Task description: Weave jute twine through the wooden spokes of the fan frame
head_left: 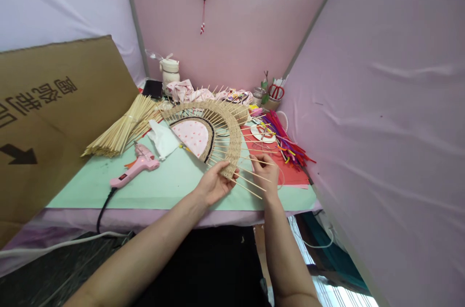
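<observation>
A half-round woven fan point(234, 140) is held tilted above the table, with thin wooden sticks radiating past its tan woven outer band. Its inner part is a white half-disc with pink dots point(191, 135), edged in tan and black. My left hand point(215, 185) is closed around the near end of the woven band, thumb on top. My right hand point(266, 177) is at the stick ends on the right, fingers pinched. A thin pale cord point(282, 178) loops out beside that hand and seems to run into the pinch; the fingertips partly hide it.
A pink glue gun point(136, 170) lies left of the fan, near a white cloth point(162, 140) and a bundle of sticks point(119, 128). Cardboard point(54, 118) stands at left. Coloured pipe cleaners point(286, 140) lie on red sheets point(294, 178). A bottle point(170, 72) and red-handled scissors point(276, 91) stand behind.
</observation>
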{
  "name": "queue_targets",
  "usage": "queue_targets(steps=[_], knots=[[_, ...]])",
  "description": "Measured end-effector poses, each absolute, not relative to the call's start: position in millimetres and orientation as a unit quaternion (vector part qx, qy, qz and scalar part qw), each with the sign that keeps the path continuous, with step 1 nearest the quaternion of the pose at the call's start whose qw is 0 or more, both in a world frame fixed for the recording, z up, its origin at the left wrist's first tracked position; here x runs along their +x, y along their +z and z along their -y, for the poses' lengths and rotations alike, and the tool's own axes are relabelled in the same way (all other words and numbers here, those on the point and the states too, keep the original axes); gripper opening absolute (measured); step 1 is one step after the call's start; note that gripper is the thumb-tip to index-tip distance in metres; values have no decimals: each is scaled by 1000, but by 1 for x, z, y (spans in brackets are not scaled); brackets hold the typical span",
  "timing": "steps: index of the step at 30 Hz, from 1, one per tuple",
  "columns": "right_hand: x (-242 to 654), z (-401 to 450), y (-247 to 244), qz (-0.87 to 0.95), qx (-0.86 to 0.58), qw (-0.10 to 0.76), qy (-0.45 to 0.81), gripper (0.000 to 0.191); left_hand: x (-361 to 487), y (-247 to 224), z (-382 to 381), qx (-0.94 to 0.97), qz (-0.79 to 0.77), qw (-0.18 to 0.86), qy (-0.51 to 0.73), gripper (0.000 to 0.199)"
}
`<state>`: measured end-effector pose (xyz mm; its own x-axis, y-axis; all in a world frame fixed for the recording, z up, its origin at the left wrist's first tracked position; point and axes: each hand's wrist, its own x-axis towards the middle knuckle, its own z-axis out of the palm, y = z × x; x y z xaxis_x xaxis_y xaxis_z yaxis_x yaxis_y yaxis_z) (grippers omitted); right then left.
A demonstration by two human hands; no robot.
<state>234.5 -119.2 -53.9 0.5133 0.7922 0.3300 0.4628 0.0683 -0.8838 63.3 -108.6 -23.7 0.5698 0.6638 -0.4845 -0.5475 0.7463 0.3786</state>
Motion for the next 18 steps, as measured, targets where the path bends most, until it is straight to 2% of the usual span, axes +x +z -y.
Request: queue_targets(steps=[3, 10, 18], knots=[[239, 120, -57, 470, -672, 552, 149, 36, 64, -26, 108, 105, -320, 875, 348, 9], [243, 129, -52, 461, -682, 547, 152, 35, 63, -30, 109, 117, -320, 873, 350, 12], [256, 157, -34, 497, -639, 552, 202, 34, 63, -28, 108, 101, -331, 871, 350, 12]])
